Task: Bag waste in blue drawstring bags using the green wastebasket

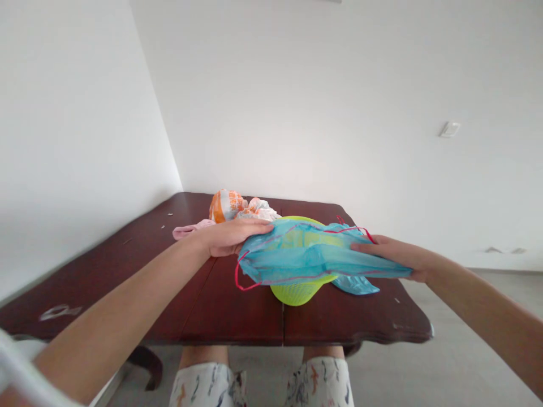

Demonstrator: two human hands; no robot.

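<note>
A translucent blue drawstring trash bag (314,257) is stretched sideways between my hands, with red drawstring loops at its left and right ends. My left hand (233,233) grips its left end, thumb and fingers closed on the film. At the other end, my right hand (392,254) holds the bag, its fingers partly covered by the plastic. Directly beneath lies a yellow-green mesh basket (297,293), whose upper part shows through the film. A loose blue piece of plastic (356,284) hangs down at the basket's right side.
The dark red wooden table (237,316) has a wavy edge. Behind my left hand sit an orange and white plastic bag (227,204), a crumpled white plastic bag (258,209) and a pink cloth (193,228). White walls stand behind and to the left.
</note>
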